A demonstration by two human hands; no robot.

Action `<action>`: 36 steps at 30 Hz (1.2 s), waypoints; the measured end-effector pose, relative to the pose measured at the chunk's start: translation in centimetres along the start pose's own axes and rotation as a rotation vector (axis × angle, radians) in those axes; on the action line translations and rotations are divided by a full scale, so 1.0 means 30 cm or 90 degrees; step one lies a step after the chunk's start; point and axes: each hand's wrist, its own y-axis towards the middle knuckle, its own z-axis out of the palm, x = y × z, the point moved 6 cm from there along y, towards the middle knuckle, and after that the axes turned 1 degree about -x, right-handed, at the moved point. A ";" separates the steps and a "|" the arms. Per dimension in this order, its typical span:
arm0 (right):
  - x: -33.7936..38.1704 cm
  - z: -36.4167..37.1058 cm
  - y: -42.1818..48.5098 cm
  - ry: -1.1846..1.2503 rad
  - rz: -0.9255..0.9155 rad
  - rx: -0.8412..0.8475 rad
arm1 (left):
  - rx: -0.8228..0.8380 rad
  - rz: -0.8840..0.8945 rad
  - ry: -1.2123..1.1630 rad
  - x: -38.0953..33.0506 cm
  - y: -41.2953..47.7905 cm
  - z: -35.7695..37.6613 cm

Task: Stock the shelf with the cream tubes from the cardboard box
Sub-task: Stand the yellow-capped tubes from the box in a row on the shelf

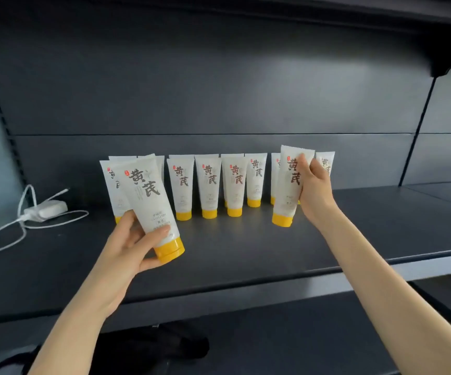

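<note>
Several white cream tubes with yellow caps [208, 185] stand cap-down in a row at the back of the dark grey shelf [246, 247]. My left hand [133, 244] grips one tube [151, 201] by its lower end, tilted and lifted in front of the row's left part. My right hand [315, 188] holds another tube [289, 185] by its upper half, its yellow cap touching or just above the shelf at the row's right part. The cardboard box is not in view.
A white charger with a looped cable [44, 209] lies on the shelf at the left. The shelf's front edge [273, 285] runs below my forearms. A dark object [165, 345] lies on the lower level. An upright divider [419, 125] stands at the right.
</note>
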 end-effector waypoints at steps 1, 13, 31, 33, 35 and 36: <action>-0.014 0.012 0.032 -0.046 -0.010 0.013 | 0.002 -0.001 -0.002 0.005 0.009 0.009; -0.237 0.092 0.232 -0.152 0.007 0.157 | -0.031 -0.011 0.014 0.061 0.089 0.088; -0.396 0.024 0.218 -0.512 0.038 0.309 | -0.026 -0.025 0.020 0.061 0.099 0.159; -0.398 0.028 0.221 -0.516 0.034 0.306 | -0.031 -0.025 0.023 0.057 0.096 0.156; -0.398 0.030 0.222 -0.517 0.030 0.305 | -0.032 -0.027 0.025 0.054 0.091 0.155; -0.398 0.030 0.224 -0.518 0.028 0.301 | -0.031 -0.028 0.027 0.053 0.089 0.155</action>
